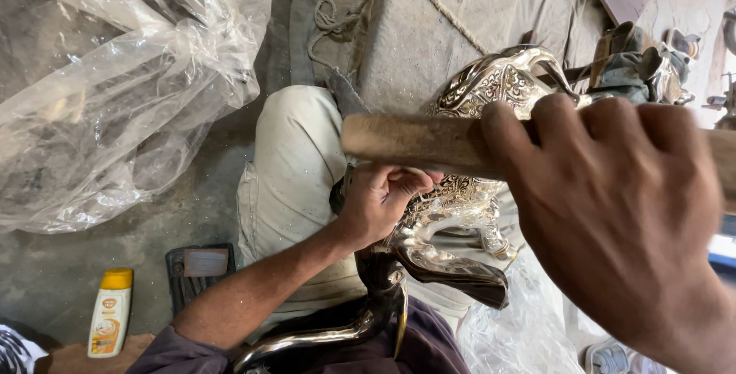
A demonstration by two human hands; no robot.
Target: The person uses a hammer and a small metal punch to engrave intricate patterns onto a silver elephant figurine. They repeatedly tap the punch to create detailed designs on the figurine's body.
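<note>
A shiny engraved metal figure point(460, 197) lies tilted across the lap, centre-right; a worn wooden handle point(414, 142) crosses level above it.

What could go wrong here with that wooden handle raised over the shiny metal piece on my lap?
The left hand grips the engraved metal figure right beneath the wooden handle that the right hand raises, so a strike might catch its fingers. The polished figure rests only on the lap and could slip or dent.

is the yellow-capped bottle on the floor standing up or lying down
Lying down. The bottle rests flat on its side on the concrete floor, yellow cap pointing away from the person.
</note>
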